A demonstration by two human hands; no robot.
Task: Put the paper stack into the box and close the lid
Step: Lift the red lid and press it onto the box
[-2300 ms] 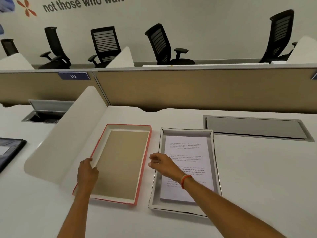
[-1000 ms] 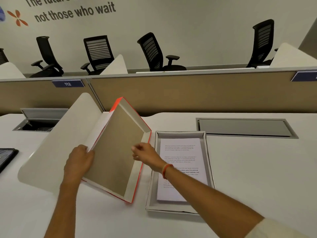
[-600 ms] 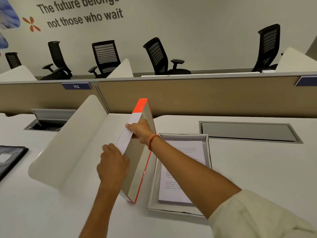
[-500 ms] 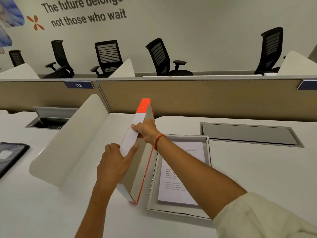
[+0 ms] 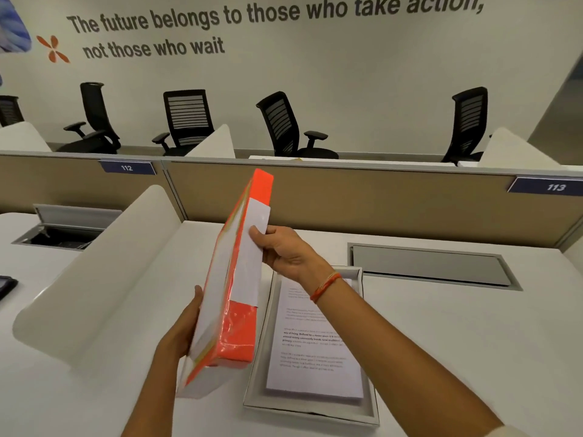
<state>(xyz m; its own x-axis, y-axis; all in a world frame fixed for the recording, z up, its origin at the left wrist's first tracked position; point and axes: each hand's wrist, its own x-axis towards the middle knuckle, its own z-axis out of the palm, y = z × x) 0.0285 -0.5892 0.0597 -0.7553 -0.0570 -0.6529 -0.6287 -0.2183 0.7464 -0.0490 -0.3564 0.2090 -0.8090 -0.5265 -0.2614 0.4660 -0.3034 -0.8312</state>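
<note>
The grey box (image 5: pixel 369 402) lies open on the white desk, with the printed paper stack (image 5: pixel 312 348) flat inside it. Both hands hold the orange and white lid (image 5: pixel 235 298) up on edge, just left of the box and tilted, its orange side wall turned towards me. My left hand (image 5: pixel 186 326) grips its lower left edge from behind. My right hand (image 5: pixel 284 250) pinches its upper right side, the arm crossing over the far end of the box. The lid's hollow side is hidden.
A curved white divider panel (image 5: pixel 104 285) slopes up at the left of the lid. A grey cable hatch (image 5: pixel 432 266) lies in the desk beyond the box, another hatch (image 5: pixel 63 228) stands open at far left. A tan partition (image 5: pixel 378 200) closes the back; office chairs stand behind it.
The lid was lifted off the desk, stood on edge and turned, so its orange outer side now faces me. Both hands stayed on it and it moved closer to the box.
</note>
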